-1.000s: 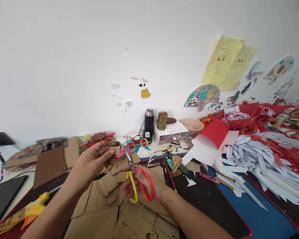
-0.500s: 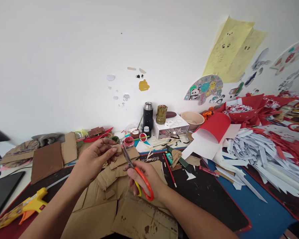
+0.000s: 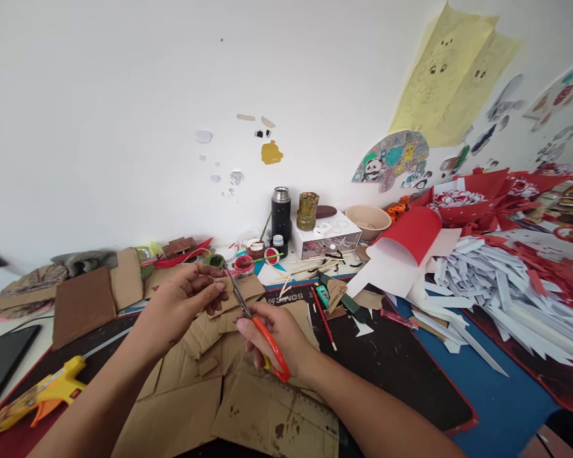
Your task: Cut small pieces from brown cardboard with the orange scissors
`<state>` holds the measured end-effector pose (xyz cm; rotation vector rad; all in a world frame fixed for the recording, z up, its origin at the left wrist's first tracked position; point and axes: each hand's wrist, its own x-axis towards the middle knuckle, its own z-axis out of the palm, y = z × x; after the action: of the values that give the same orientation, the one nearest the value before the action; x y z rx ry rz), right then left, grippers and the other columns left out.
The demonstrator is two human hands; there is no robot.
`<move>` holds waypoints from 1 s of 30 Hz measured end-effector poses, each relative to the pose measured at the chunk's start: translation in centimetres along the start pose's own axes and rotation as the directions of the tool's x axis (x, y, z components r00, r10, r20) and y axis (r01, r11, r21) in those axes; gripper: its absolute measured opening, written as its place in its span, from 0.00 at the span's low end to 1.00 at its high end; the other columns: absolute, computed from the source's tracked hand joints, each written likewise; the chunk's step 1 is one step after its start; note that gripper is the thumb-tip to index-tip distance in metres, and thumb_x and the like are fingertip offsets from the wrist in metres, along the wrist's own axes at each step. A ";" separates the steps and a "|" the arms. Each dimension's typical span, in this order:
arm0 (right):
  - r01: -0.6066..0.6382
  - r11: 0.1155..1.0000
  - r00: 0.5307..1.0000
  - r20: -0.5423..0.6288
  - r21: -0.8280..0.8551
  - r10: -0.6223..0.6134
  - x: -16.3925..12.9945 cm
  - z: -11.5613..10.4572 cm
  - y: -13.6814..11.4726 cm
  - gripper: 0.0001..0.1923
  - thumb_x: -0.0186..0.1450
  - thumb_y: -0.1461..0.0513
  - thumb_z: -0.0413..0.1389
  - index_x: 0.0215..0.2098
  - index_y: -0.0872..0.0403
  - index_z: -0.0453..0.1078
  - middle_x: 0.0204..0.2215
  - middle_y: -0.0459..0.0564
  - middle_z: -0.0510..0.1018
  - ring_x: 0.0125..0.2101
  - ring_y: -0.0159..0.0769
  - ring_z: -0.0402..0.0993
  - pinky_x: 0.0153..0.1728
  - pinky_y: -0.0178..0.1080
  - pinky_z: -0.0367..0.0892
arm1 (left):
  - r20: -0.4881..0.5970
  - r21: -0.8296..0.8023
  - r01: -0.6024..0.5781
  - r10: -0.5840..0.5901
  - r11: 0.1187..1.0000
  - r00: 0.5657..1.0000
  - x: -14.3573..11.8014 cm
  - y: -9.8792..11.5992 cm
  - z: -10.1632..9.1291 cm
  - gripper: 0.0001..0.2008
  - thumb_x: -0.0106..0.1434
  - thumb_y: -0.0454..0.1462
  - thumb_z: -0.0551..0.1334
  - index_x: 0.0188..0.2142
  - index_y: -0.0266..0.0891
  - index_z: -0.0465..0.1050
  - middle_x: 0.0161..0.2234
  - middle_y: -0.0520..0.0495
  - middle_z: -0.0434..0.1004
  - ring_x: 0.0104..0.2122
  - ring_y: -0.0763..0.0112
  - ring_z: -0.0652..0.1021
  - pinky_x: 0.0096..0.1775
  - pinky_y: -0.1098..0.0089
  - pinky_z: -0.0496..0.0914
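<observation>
At the centre of the frame, the right hand (image 3: 274, 337) grips orange-handled scissors (image 3: 260, 334), their blades closed on a small cardboard piece (image 3: 222, 287) pinched between the fingers of the left hand (image 3: 181, 305). Flattened cardboard sheets (image 3: 248, 413) lie beneath both hands, a yellow glue gun (image 3: 38, 397) rests at lower left, and cut white paper strips (image 3: 496, 292) pile up at right.

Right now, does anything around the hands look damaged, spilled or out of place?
The cardboard sheets under the hands are torn and stained with dark spots. White paper strips lie in a loose heap on the right. A glue gun lies on its side, far left.
</observation>
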<state>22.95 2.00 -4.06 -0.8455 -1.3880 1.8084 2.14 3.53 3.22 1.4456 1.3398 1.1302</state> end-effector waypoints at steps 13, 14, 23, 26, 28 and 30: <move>0.008 1.000 1.000 -0.008 -0.008 -0.008 0.0 0.0 0.2 0.26 0.67 0.41 0.67 0.43 0.54 0.73 0.23 0.37 0.71 0.16 0.26 0.66 0.17 0.31 0.62 | 0.040 0.022 0.029 -0.030 0.999 0.999 0.1 0.1 0.1 0.29 0.56 0.60 0.76 0.42 0.40 0.77 0.28 0.46 0.83 0.28 0.61 0.81 0.32 0.63 0.75; 0.016 1.000 1.000 -0.010 -0.012 -0.016 0.0 0.0 0.1 0.26 0.67 0.41 0.68 0.43 0.54 0.73 0.23 0.37 0.70 0.16 0.25 0.65 0.17 0.31 0.62 | 0.041 0.026 0.029 -0.030 0.999 0.999 0.1 0.1 0.0 0.29 0.56 0.60 0.76 0.41 0.40 0.77 0.28 0.46 0.83 0.28 0.62 0.81 0.32 0.63 0.75; 0.016 1.000 1.000 -0.022 -0.010 -0.016 -0.2 0.2 -0.5 0.26 0.66 0.40 0.68 0.40 0.54 0.72 0.22 0.37 0.68 0.14 0.25 0.63 0.14 0.30 0.59 | 0.053 0.043 0.011 -0.013 0.999 0.999 0.2 -0.3 -0.1 0.26 0.60 0.59 0.74 0.41 0.41 0.75 0.28 0.47 0.83 0.28 0.63 0.80 0.32 0.64 0.74; 0.008 1.000 1.000 -0.026 -0.013 -0.009 -0.2 0.3 -0.6 0.25 0.66 0.42 0.68 0.38 0.53 0.71 0.22 0.37 0.68 0.14 0.25 0.62 0.13 0.30 0.59 | 0.057 0.038 0.014 -0.016 0.999 0.998 0.3 -0.4 0.0 0.26 0.60 0.59 0.74 0.41 0.41 0.75 0.27 0.48 0.83 0.28 0.63 0.80 0.31 0.65 0.74; 0.021 0.999 0.999 -0.026 -0.032 -0.021 -0.2 0.3 -0.7 0.22 0.68 0.45 0.67 0.37 0.53 0.71 0.21 0.36 0.67 0.13 0.24 0.62 0.13 0.29 0.59 | 0.057 0.033 0.021 -0.023 0.999 0.998 0.3 -0.5 0.1 0.27 0.59 0.59 0.75 0.42 0.41 0.75 0.28 0.48 0.83 0.28 0.64 0.81 0.32 0.65 0.75; 0.030 0.998 0.999 -0.033 -0.051 -0.032 -0.2 0.2 -0.6 0.18 0.70 0.49 0.66 0.36 0.53 0.70 0.21 0.36 0.66 0.13 0.24 0.61 0.13 0.29 0.58 | 0.044 0.020 0.028 -0.029 0.999 0.999 0.3 -0.5 0.2 0.28 0.58 0.59 0.75 0.43 0.41 0.75 0.29 0.48 0.84 0.28 0.64 0.81 0.32 0.65 0.76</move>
<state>22.95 1.84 -3.39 -0.8723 -1.4231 1.7337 2.19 3.86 2.76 1.4532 1.3395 1.0632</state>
